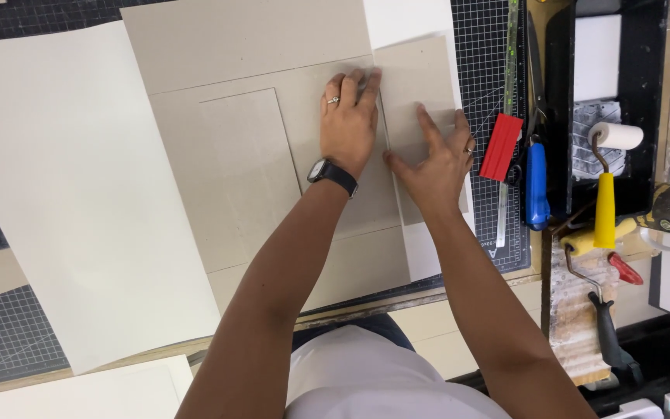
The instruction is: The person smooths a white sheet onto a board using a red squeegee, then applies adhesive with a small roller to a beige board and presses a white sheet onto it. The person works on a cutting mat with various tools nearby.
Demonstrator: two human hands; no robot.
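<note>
On the table, the left hand [348,124] lies flat, fingers together, on a big grey board [273,171]. Just beside it, the right hand [436,159] presses spread fingers on a smaller grey board [420,77].

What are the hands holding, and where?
Nothing is gripped. The left hand presses flat on the large grey cardboard sheet; the right hand presses flat on the narrow grey cardboard strip.

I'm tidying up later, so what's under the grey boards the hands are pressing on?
Under the grey boards lies a dark gridded cutting mat, showing at the right edge and lower left. White paper peeks out beneath the right hand. The rest is covered.
</note>
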